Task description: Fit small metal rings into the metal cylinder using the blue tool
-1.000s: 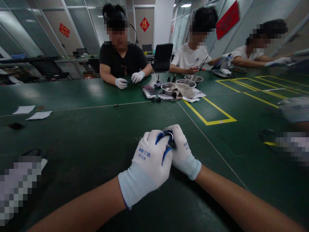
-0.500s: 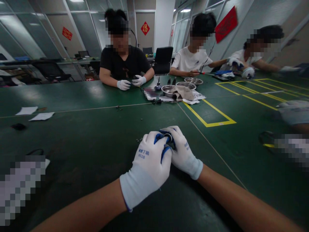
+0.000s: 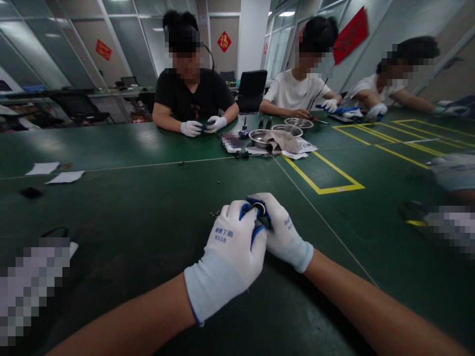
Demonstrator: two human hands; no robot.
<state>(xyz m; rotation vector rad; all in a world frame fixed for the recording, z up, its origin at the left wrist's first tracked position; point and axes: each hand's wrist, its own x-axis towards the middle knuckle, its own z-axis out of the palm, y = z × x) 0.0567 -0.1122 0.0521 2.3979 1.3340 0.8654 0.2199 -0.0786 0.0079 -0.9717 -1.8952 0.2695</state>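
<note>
My left hand (image 3: 232, 237) and my right hand (image 3: 280, 227), both in white gloves with blue palms, meet above the green table (image 3: 141, 237). Between their fingertips is a small dark round part (image 3: 261, 208) with a shiny curved rim; most of it is hidden by the gloves. The fingers of both hands are bent around it. Several tiny metal nuts (image 3: 214, 214) lie on the table just beyond my left hand.
Metal bowls (image 3: 259, 138) with a cloth (image 3: 282, 142) stand at the far middle. Yellow tape (image 3: 339, 190) marks the table at right. Papers (image 3: 65, 177) lie at left. People sit across the table; another gloved hand (image 3: 454, 170) is at the right edge.
My hands have barely moved, with the round part's rim showing slightly more. Across the table, a gloved hand of the person in white has moved left, nearer to that person's other hand.
</note>
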